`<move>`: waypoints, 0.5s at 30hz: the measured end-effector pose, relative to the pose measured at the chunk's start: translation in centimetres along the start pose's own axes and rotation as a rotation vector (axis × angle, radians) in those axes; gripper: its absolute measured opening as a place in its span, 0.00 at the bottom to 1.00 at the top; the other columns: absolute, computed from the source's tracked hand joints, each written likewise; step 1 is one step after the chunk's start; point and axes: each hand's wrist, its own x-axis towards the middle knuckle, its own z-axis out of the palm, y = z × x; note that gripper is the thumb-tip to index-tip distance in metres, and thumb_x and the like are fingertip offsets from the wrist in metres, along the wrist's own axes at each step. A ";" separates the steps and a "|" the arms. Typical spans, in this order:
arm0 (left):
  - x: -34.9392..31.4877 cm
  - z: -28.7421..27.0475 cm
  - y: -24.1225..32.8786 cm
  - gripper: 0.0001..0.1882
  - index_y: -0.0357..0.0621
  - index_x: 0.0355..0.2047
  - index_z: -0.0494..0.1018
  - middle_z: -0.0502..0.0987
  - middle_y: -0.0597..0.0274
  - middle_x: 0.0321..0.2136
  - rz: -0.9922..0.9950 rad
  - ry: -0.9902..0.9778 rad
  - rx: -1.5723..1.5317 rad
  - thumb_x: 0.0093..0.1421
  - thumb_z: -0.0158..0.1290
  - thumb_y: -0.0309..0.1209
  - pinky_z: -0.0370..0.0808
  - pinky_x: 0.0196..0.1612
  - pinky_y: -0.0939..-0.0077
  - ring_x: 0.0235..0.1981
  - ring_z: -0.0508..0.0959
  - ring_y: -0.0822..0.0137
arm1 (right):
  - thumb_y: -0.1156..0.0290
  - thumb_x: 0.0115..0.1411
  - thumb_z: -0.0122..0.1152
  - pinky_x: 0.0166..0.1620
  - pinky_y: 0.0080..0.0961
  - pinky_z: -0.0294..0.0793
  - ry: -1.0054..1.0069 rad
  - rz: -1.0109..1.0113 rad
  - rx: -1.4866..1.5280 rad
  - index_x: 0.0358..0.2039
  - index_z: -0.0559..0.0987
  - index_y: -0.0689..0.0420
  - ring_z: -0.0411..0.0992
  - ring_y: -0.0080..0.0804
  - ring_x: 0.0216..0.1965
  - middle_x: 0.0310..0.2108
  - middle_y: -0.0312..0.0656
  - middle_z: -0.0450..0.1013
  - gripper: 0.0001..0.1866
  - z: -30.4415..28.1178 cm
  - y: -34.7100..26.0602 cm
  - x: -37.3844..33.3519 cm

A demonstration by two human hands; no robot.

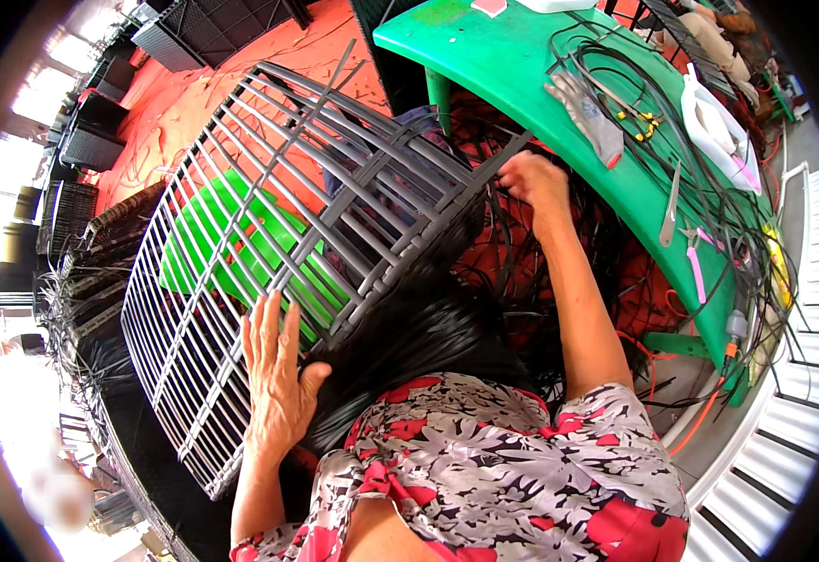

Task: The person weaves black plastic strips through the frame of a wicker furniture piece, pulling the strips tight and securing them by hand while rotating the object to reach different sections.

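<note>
A grey furniture frame (250, 150) of many parallel bars leans in front of me, with flat strips woven across it in places. My left hand (276, 384) rests against its near edge, fingers stretched out and thumb apart. Beyond the frame's right corner, my right hand (533, 185) is closed with the fingers pinched together on a flat dark grey strip (503, 159). That strip runs from the fingers to the woven band at the corner. A bundle of loose black strips (428, 323) lies between the frame and my body.
A green table (522, 66) at the right carries a glove (587, 117), pink-handled pliers (695, 267), yellow-handled pliers (646, 124), a white plastic container (709, 122) and tangled black strips. Behind the bars stands a green plastic chair (199, 234). An orange cord (704, 417) hangs at right.
</note>
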 end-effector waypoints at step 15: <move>-12.2 -6.6 -13.1 0.13 0.33 0.38 0.75 0.78 0.59 0.30 -0.944 1.093 -0.254 0.58 0.53 0.31 0.71 0.41 0.78 0.32 0.75 0.72 | 0.65 0.58 0.56 0.55 0.26 0.61 -0.652 -0.666 -0.666 0.48 0.71 0.63 0.66 0.32 0.50 0.47 0.44 0.69 0.20 4.9 -7.4 6.6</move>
